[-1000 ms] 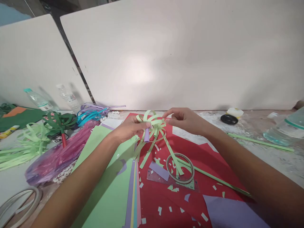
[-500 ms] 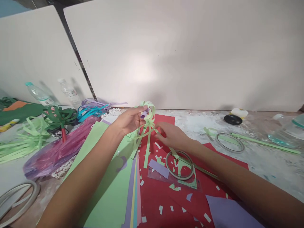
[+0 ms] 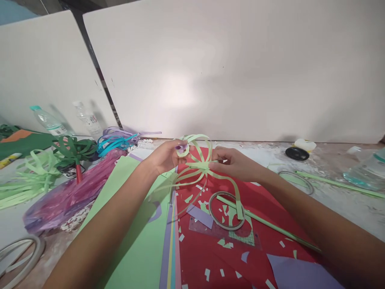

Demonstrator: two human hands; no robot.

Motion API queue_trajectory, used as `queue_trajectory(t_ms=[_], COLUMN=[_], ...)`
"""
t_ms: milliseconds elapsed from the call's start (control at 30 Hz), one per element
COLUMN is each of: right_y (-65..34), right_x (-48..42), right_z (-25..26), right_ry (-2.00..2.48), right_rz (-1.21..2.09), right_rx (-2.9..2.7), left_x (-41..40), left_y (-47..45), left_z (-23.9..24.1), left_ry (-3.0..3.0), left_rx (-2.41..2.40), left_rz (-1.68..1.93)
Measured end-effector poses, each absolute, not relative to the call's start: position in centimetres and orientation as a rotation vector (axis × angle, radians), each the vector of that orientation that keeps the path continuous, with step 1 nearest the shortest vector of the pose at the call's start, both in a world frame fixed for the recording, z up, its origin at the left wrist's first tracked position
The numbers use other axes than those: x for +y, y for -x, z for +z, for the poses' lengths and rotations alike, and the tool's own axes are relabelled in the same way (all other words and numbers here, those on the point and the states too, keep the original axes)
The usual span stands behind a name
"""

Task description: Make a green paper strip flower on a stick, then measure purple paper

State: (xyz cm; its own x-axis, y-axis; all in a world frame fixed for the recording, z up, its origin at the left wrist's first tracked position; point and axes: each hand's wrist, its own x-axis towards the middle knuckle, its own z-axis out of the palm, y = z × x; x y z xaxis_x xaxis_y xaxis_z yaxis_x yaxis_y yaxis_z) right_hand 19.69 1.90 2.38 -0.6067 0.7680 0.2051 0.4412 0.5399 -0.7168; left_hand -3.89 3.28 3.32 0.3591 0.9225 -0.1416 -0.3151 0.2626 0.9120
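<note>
Light green paper strips (image 3: pixel 203 165) spread out like a loose flower between my hands, some curved into loops and some hanging down. My left hand (image 3: pixel 167 157) is closed on their looped left side, where a small purple paper piece (image 3: pixel 181 149) sits by the thumb. On the other side, my right hand (image 3: pixel 233 162) pinches the strips close to their gathered middle. Below them lie red paper (image 3: pixel 198 253) with scattered paper scraps, a tape roll (image 3: pixel 210 212), a clear ruler (image 3: pixel 207 233) and a thin green paper stick (image 3: pixel 279 228).
A stack of light green paper (image 3: pixel 135 245) lies under my left arm. Left of it are a pink plastic bag (image 3: pixel 87 188), paper strip flowers (image 3: pixel 76 149) and two bottles (image 3: pixel 49 120). A white panel (image 3: pixel 240 80) stands behind; another bottle (image 3: pixel 367 170) is at right.
My right hand has risen and moved right, pulling the green strips outward. They now fan wider, with one strip draped toward the tape roll. The left hand has stayed nearly in place.
</note>
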Motion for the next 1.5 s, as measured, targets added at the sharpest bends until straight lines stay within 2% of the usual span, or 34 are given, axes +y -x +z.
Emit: queue_trajectory(t_ms=[267, 500, 700, 867, 1000, 1267, 1500], right_y=[-22.1, -21.6, -21.5, -21.4, -21.2, -21.4, -20.9], right_x=[1.3, 0.5, 0.4, 0.2, 0.0, 0.1, -0.6], right_z=[2.6, 2.6, 2.7, 2.6, 2.7, 2.6, 2.9], right_ry=[0.915, 1.005, 1.078, 1.014, 1.007, 0.904, 0.952], right_rz=[1.239, 1.164, 1.094, 1.169, 1.181, 1.354, 1.208], right_rx=[-1.897, -1.982, -2.049, -2.008, -1.978, -1.903, -1.872], left_x=[2.4, 2.6, 2.7, 1.7, 1.6, 1.3, 0.3], left_y=[2.2, 1.8, 1.8, 2.0, 2.1, 1.8, 1.5], left_z=[2.5, 1.4, 1.0, 1.8, 2.4, 3.0, 3.2], left_ry=[-0.871, -0.965, -0.966, -1.296, -1.288, -0.805, -1.129], left_rx=[0.781, 0.894, 0.885, 1.055, 0.978, 0.684, 0.764], left_rz=[1.001, 0.944, 1.046, 1.202, 1.143, 1.029, 0.949])
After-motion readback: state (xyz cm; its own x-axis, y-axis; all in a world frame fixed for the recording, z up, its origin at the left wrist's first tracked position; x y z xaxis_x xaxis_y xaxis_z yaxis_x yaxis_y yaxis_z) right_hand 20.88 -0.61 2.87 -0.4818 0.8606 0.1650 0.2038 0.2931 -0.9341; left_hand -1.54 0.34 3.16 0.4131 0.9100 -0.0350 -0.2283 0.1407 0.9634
